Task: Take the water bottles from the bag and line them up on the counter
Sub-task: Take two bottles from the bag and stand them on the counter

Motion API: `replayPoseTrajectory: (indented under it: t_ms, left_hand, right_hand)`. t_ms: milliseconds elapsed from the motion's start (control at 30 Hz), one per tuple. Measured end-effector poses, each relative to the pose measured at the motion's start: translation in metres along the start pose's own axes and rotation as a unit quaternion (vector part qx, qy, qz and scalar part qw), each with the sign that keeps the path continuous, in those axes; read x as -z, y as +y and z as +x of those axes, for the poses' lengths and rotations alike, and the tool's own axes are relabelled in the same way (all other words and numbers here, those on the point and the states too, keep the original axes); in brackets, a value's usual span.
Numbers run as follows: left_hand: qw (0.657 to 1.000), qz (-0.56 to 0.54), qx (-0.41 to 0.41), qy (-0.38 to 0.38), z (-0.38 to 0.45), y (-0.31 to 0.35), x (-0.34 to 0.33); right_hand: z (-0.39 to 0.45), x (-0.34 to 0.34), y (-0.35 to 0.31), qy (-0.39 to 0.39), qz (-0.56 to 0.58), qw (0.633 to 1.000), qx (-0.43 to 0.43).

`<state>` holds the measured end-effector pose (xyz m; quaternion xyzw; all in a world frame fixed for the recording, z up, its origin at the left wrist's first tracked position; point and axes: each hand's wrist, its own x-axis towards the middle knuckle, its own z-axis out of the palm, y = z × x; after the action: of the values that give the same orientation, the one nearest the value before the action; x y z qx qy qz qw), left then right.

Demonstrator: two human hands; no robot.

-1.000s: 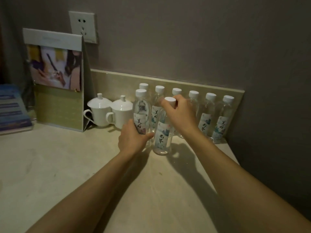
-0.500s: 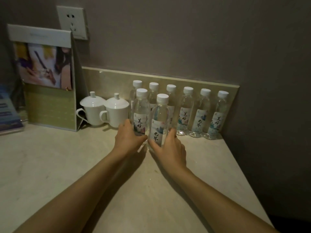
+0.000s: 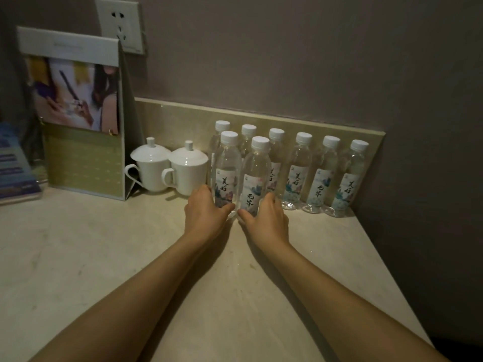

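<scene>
Several clear water bottles with white caps stand in a back row against the low stone ledge on the counter. Two more stand upright in front of that row, side by side. My left hand grips the base of the front left bottle, thumb curled across its label. My right hand grips the base of the front right bottle in the same way. Both bottles stand on the counter and nearly touch. No bag is in view.
Two white lidded cups stand just left of the bottles. A standing card holder with a picture and blue leaflets fill the left. A wall socket is above. The counter's right edge runs close to the bottles.
My right hand dropped from the cap of the front right bottle to its base. That bottle now stands upright beside the left one. My left hand kept its grip.
</scene>
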<state>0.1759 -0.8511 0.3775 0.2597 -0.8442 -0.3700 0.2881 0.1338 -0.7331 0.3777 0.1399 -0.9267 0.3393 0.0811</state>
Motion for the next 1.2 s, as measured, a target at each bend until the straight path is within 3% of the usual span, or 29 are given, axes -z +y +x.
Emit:
replayPoseTrajectory:
  t_ms: [1200]
  left_hand:
    - [0.997, 0.009, -0.077, -0.022, 0.019, -0.008, -0.008]
  right_hand:
    - [0.013, -0.003, -0.010, -0.011, 0.002, 0.999, -0.039]
